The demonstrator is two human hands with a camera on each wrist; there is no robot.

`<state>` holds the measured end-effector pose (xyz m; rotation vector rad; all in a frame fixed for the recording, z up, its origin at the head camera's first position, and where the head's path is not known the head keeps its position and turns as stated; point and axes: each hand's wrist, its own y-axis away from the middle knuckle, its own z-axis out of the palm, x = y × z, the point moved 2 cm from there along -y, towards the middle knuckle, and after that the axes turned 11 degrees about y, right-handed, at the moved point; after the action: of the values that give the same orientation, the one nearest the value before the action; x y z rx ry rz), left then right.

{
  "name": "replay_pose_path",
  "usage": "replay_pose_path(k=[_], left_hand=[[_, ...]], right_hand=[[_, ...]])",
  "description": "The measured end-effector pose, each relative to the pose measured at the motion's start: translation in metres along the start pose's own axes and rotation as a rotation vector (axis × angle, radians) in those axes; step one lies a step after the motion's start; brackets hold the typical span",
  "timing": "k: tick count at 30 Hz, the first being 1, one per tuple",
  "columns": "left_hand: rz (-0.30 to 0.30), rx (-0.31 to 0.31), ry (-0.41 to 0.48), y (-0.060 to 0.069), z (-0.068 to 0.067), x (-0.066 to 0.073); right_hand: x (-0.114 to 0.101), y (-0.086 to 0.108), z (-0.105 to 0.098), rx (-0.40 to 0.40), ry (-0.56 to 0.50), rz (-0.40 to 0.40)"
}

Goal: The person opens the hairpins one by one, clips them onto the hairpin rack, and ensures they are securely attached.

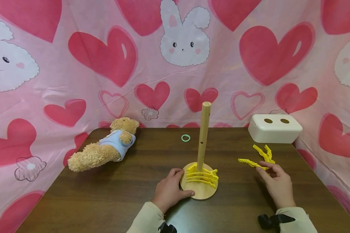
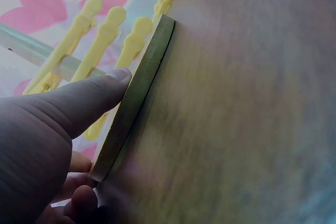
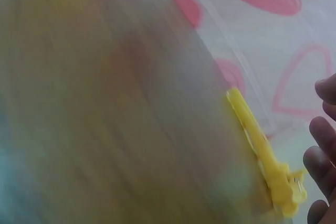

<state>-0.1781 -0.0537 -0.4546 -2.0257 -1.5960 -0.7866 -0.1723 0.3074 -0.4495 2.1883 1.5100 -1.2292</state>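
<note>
A round wooden base (image 1: 202, 192) carries an upright wooden post (image 1: 204, 136). Several yellow clip-like pieces (image 1: 201, 177) lie on the base around the post's foot. My left hand (image 1: 170, 191) grips the base's left edge; in the left wrist view its thumb (image 2: 100, 95) presses near the rim (image 2: 139, 98). My right hand (image 1: 277, 184) is over the table beside more yellow pieces (image 1: 265, 153), fingers loosely bent. In the right wrist view its fingers (image 3: 321, 156) stand apart from a yellow piece (image 3: 262, 150) on the table, with nothing between them.
A teddy bear (image 1: 113, 144) in a light blue top lies at the table's back left. Behind the post is a small green ring (image 1: 185, 138). A white box (image 1: 275, 128) with two round holes stands at the back right. A pink heart-patterned cloth (image 1: 175, 77) hangs behind the table.
</note>
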Motion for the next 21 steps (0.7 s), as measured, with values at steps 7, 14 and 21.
replay_pose_path(k=[7,14,21], left_hand=[[0.001,0.001,0.000,0.000,0.000,0.000],[0.001,0.005,-0.005,0.000,0.000,-0.001],[-0.002,0.004,-0.007,-0.001,0.001,-0.002]], right_hand=[[0.018,-0.009,-0.009,-0.038,-0.022,0.060],[0.032,-0.017,-0.013,-0.135,0.070,0.015],[0.036,-0.024,-0.016,-0.286,0.226,0.002]])
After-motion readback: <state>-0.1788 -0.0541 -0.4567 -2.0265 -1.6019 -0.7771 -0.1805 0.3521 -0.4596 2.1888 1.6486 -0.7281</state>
